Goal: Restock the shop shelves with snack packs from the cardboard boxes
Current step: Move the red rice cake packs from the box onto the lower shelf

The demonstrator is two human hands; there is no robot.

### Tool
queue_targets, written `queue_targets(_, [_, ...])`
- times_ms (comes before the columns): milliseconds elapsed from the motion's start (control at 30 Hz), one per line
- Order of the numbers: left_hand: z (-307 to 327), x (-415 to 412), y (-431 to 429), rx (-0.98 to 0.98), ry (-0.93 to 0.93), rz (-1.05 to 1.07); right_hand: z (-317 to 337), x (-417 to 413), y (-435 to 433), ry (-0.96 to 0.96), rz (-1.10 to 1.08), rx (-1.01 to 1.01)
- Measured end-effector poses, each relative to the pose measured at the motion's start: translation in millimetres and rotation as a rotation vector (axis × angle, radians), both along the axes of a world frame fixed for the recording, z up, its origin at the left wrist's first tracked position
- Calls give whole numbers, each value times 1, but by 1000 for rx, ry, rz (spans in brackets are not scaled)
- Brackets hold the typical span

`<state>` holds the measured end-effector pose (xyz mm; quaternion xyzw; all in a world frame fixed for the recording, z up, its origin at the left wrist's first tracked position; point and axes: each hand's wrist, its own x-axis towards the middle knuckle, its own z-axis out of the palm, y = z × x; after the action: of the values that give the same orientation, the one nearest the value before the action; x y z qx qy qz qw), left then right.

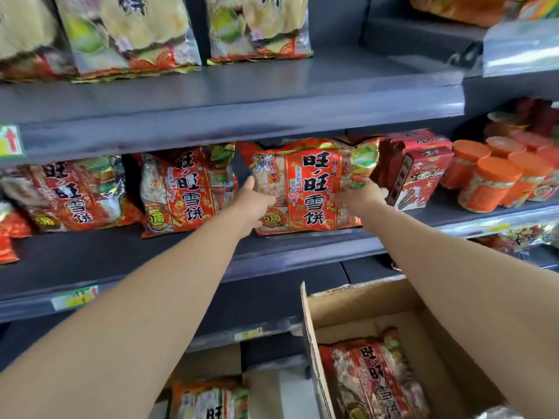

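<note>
A red snack pack with large white and black characters stands on the middle shelf. My left hand presses against its left side and my right hand against its lower right side, so both hands hold it. Two more red packs of the same kind stand to its left. Below at the right, an open cardboard box holds another red pack. A second box lower left holds a further pack.
The upper shelf carries yellow and green snack bags. Right of the held pack stand red cartons and several orange-lidded jars. Price labels sit on the shelf edges.
</note>
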<state>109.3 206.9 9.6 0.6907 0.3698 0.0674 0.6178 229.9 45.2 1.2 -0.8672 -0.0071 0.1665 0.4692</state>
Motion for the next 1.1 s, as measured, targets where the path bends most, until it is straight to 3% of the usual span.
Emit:
queue_targets(433, [-47, 122, 87, 147, -112, 204, -38, 116, 107, -159, 198, -25])
queue_targets(567, [-49, 136, 99, 177, -158, 252, -41, 129, 122, -97, 145, 142])
queue_targets(733, [-55, 136, 106, 189, -153, 272, -73, 157, 136, -38, 234, 304])
queue_targets(967, [-41, 117, 80, 292, 16, 235, -54, 123, 119, -210, 183, 19])
queue_targets(1100, [-38, 90, 47, 225, -58, 129, -38, 92, 90, -283, 286, -125])
